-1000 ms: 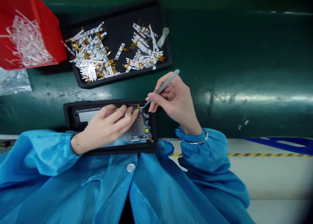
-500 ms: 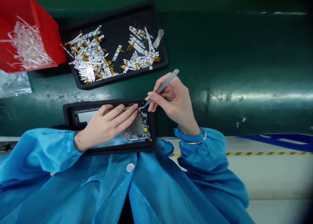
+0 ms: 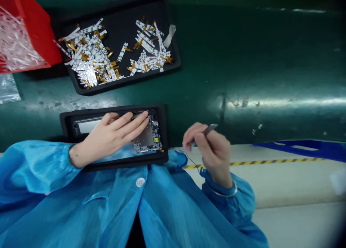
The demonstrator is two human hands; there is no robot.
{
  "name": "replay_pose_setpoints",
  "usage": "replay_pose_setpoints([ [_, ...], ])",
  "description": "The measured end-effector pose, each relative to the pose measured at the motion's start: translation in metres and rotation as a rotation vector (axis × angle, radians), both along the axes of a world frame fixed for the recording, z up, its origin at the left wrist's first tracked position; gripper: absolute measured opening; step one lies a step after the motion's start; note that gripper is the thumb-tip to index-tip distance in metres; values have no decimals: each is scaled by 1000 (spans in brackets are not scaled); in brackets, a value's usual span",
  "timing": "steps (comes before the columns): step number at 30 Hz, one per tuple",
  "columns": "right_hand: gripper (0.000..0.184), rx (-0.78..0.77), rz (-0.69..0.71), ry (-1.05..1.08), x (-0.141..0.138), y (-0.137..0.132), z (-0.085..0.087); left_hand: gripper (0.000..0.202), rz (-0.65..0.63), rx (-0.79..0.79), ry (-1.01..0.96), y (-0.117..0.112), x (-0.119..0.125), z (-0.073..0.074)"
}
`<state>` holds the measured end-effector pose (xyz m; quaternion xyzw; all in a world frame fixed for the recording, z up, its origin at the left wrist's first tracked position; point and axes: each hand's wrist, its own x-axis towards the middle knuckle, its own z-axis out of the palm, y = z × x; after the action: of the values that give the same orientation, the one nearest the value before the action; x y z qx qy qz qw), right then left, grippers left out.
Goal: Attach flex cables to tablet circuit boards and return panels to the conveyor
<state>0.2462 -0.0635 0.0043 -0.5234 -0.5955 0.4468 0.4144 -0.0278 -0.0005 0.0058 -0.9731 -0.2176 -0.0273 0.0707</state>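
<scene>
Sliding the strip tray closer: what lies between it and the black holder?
Just a band of scuffed green bench surface separates the strip tray and black holder, in the head view.

Single head-worn camera, looking forward and down past the chest of a blue button-front smock [image 3: 108,204], close onto a dark-green counter [image 3: 243,67].

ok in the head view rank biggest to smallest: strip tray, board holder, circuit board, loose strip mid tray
1 and 2. The black tray of strips and the black holder look too alike to rank, and the holder sits nearer the camera.
3. The circuit board, partly under the left hand.
4. The loose white strip.
</scene>
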Motion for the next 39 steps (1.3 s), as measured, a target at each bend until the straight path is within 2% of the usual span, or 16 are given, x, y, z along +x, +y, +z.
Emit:
replay_pose_setpoints([
  [3,4,41,25,-184,-8,-27,-4,41,12,-102,-47,6,-4,-2],
  [6,17,135,-48,-296,-24,-48,-14,39,42,-154,-90,8,-1,1],
  [9,19,226,-115,-385,-38,-59,-24,30,48,-159,-161,3,11,4],
  [11,21,263,-155,-427,-43,-61,-28,23,10,-201,-196,-2,21,3],
  [14,22,293,-192,-455,-46,-62,-29,26,-66,-330,-198,-8,35,-1],
  [21,21,339,-252,-466,-51,-66,-37,19,-47,-398,-206,-12,45,-8],
  [25,15,425,-190,-475,-48,-66,-45,13,-32,-422,-233,-7,43,-9],
  [29,14,530,-79,-494,-42,-60,-47,17,-1,-589,-341,0,38,-7],
  [33,13,539,14,-526,-39,-53,-43,13,20,-690,-388,3,33,-4],
  [39,10,525,35,-507,-38,-49,-39,12,27,-704,-369,0,29,-2],
])
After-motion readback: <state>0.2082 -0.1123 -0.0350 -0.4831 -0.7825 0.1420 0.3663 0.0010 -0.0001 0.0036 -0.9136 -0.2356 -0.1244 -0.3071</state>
